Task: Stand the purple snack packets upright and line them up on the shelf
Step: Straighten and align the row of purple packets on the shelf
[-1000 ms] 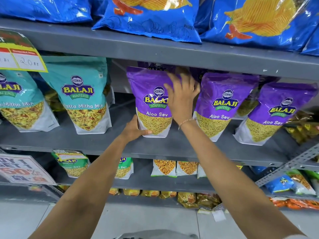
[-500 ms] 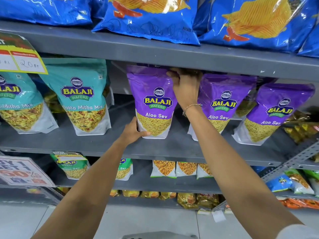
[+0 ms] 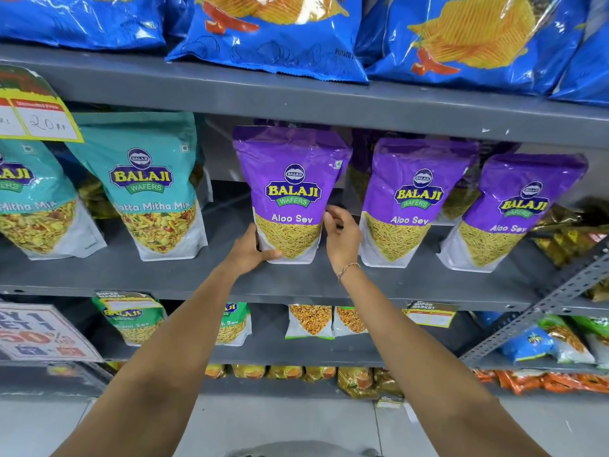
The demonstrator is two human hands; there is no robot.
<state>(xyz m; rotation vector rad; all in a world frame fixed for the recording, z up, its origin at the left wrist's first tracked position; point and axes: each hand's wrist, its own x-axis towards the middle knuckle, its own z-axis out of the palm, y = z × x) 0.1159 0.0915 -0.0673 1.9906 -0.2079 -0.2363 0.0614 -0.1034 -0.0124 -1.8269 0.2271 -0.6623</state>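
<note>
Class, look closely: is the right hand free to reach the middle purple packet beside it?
Probably yes. The right hand sits in the open gap next to the middle purple packet, with nothing between them.

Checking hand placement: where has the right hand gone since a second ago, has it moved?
Yes. The right hand dropped from beneath the upper shelf to the packet's lower right edge.

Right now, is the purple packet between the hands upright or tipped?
Upright: the leftmost purple packet stands on its base on the shelf, label facing out, left hand at its bottom corner, right hand beside its edge.
</note>
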